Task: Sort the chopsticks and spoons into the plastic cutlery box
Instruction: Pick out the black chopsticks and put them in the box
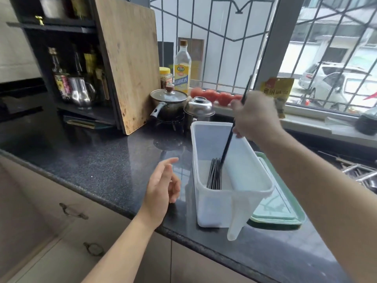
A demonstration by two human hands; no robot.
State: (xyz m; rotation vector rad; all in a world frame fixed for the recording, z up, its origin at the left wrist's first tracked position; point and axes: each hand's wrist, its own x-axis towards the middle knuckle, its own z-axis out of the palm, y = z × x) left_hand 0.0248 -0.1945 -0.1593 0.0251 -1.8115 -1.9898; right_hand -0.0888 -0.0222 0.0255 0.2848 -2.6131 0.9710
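Chopsticks (214,176) already lie in a dark bundle on the floor of the box (206,209), below the grip, and one more chopstick (229,142) slants down from the right hand (256,116), its lower tip touching or just above that bundle. Nearest the camera, the left hand (163,186) hovers over the counter (102,160) with loose, empty fingers, just beside the box but not steadying it. The right hand's fingers are curled round the stick's upper part, whose top pokes out above the knuckles. Released from this steep tilt, the stick could lean against the wall or lie crosswise over the others instead of alongside them. A push against the wall could also slide the unheld box on the smooth stone toward the green lid (285,209) at its far side. Beyond the grip stand a pot (169,103) and a steel lid (199,108); a wide backswing might knock them. No spoons show clearly, so that part looks undone.
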